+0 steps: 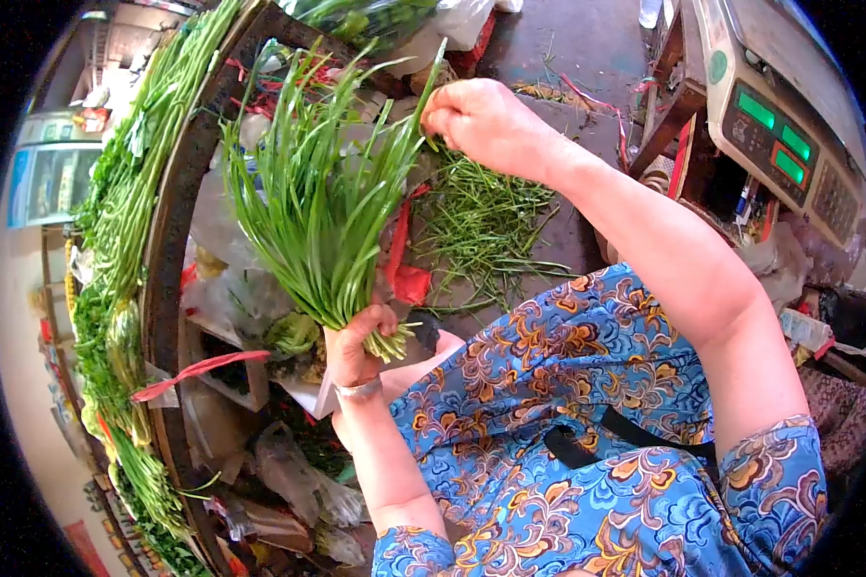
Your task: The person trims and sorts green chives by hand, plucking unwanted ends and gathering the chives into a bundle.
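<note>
My left hand [358,348] is wrapped round the stem end of a bunch of garlic chives [322,221], and the cut ends poke out below the fist. The long green leaves fan upward and away from me. At the bunch's upper right edge, my right hand [476,115] is closed in a pinch on a garlic chive blade. Whether that blade is still part of the bunch, I cannot tell. Below my right hand lies a loose heap of thin green trimmings [486,226]. A red ribbon [404,264] hangs beside the bunch.
Long beans [154,163] and leafy greens line the curved stall edge [168,240] at left. A digital scale [775,125] stands at upper right. Plastic bags [308,481] and a red strap [202,373] are at lower left.
</note>
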### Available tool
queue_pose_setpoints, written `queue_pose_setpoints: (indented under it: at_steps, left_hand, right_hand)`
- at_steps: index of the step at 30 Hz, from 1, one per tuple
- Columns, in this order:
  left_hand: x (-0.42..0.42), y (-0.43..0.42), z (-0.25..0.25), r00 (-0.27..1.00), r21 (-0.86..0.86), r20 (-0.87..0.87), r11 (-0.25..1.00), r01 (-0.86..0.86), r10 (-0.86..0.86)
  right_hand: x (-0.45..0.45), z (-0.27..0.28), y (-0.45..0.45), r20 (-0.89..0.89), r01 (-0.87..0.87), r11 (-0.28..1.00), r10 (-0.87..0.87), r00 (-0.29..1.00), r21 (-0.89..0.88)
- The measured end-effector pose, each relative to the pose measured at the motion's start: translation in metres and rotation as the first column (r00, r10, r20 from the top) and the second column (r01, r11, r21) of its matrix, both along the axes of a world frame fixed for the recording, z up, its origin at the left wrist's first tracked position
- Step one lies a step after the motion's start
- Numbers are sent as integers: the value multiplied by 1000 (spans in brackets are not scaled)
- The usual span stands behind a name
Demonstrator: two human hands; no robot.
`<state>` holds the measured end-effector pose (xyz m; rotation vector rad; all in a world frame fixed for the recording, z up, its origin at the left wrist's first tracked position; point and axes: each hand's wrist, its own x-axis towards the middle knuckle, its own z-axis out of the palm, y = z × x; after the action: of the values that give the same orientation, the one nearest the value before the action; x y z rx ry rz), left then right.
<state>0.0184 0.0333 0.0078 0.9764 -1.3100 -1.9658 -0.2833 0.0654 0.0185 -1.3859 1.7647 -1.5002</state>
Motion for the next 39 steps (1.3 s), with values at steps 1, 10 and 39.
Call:
queue_pose_setpoints:
  at_steps: [1,10,39]
  left_hand:
    - [0,0,0,1000,0,1,1000,0,0]
    - [-1,1,-1,1000,32,-10,999,-4,4]
    - [1,0,1,994,96,-104,995,29,-19]
  right_hand:
    - [-3,1,-2,70,24,999,-27,997,39]
    - [1,-12,-2,-120,-54,996,46,992,-64]
    - [-1,-21,-10,-142,-158,983,144,979,-94]
